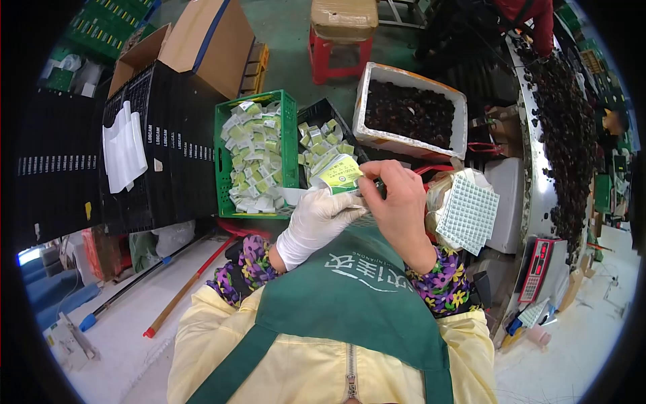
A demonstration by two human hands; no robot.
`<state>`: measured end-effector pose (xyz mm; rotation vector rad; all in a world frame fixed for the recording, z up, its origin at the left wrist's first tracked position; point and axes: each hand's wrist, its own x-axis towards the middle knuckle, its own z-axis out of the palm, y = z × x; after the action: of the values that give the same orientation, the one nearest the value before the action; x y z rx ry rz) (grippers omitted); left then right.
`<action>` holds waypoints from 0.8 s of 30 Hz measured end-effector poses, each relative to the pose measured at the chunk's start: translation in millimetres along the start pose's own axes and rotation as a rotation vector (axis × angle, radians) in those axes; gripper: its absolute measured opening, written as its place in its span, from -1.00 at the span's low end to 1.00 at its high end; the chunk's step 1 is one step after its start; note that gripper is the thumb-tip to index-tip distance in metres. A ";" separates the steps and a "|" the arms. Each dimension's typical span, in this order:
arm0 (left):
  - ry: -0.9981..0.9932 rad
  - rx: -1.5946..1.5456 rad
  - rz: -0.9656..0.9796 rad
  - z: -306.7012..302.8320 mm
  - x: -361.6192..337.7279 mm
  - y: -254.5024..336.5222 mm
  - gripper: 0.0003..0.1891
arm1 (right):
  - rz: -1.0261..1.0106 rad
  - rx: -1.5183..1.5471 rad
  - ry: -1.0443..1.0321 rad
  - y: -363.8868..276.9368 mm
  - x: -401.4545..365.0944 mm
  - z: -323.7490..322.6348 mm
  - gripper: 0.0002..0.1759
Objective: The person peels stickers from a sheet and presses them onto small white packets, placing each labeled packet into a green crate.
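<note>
My left hand (pixel 321 217), in a white glove, is closed around a green-and-white printed packet (pixel 342 174) in front of my apron. My bare right hand (pixel 398 202) meets the packet's right edge, thumb and forefinger pinched together there. Whether something small sits between those fingertips is hidden. Beyond my left hand, a green crate (pixel 290 138) is filled with many similar small green-and-white packets (pixel 256 151). More of them lie in a black crate (pixel 328 108) beside it. Sheets of small round stickers (pixel 468 212) rest just right of my right hand.
A white foam box (pixel 367 101) of dark pieces stands ahead. On the right, a long table (pixel 538 168) carries more dark pieces and a red-panelled scale (pixel 535 271). Black crates (pixel 171 128) are stacked left. A person's red sleeve (pixel 542 27) shows at far right.
</note>
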<state>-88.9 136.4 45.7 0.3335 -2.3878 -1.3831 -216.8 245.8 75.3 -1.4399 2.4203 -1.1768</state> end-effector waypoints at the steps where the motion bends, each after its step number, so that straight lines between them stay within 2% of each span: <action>1: 0.012 0.072 0.066 0.0 -0.8 -4.6 -0.85 | 0.000 0.000 0.001 -0.1 1.8 -1.5 -0.79; 3: 0.023 0.144 0.135 -1.8 2.4 -7.0 -0.85 | 0.220 -0.022 0.021 0.8 6.1 -4.5 -0.78; 4: 0.052 0.147 0.205 -4.2 5.9 -4.8 -0.85 | 0.220 -0.023 0.022 10.9 5.9 -2.4 -0.78; 6: 0.082 0.151 0.274 -4.6 6.3 -2.8 -0.85 | 0.523 0.687 -0.395 29.1 6.0 2.6 -0.73; 7: 0.001 0.089 0.217 -3.9 4.2 -1.8 -0.86 | 0.559 0.729 -0.511 21.7 9.2 -5.4 -0.73; 8: -0.082 0.025 0.160 -3.1 2.5 -1.0 -0.87 | 0.561 0.729 -0.506 21.2 11.5 -3.9 -0.73; 10: -0.128 0.009 0.136 1.1 -0.6 -4.3 -0.88 | 0.606 1.076 -0.250 25.6 23.3 -1.1 -0.80; 12: -0.172 -0.003 0.111 3.1 -4.6 -2.8 -0.89 | 0.626 1.063 -0.228 34.9 35.9 -2.9 -0.80; 14: -0.350 -0.300 -0.268 4.7 -10.1 2.7 -0.89 | 0.666 1.040 -0.190 41.7 43.6 -5.1 -0.79; 15: -0.248 -0.326 -0.170 8.3 -10.7 0.1 -0.88 | 0.667 1.042 -0.188 41.6 41.5 -4.4 -0.79; 17: -0.197 -0.332 -0.186 5.6 -9.7 -1.0 -0.88 | 0.519 0.635 0.022 39.1 32.7 -2.9 -0.80; 18: -0.145 -0.339 -0.201 3.1 -8.0 -0.2 -0.88 | 0.517 0.635 0.009 33.3 28.1 -4.0 -0.80; 20: -0.114 -0.345 -0.226 -0.6 -5.4 0.4 -0.88 | 0.412 0.903 0.003 17.5 14.8 -7.9 -0.73; 21: -0.108 -0.311 -0.189 -2.0 -3.3 -0.1 -0.88 | 0.434 0.948 -0.105 18.3 7.0 -7.6 -0.67; 24: -0.097 -0.273 -0.130 -2.2 0.1 0.2 -0.87 | 0.224 0.741 -0.059 13.2 -0.9 2.4 -0.75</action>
<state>-88.0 134.8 46.9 0.3602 -2.2448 -1.7974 -224.7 248.5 64.7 -0.9258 1.7308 -1.6767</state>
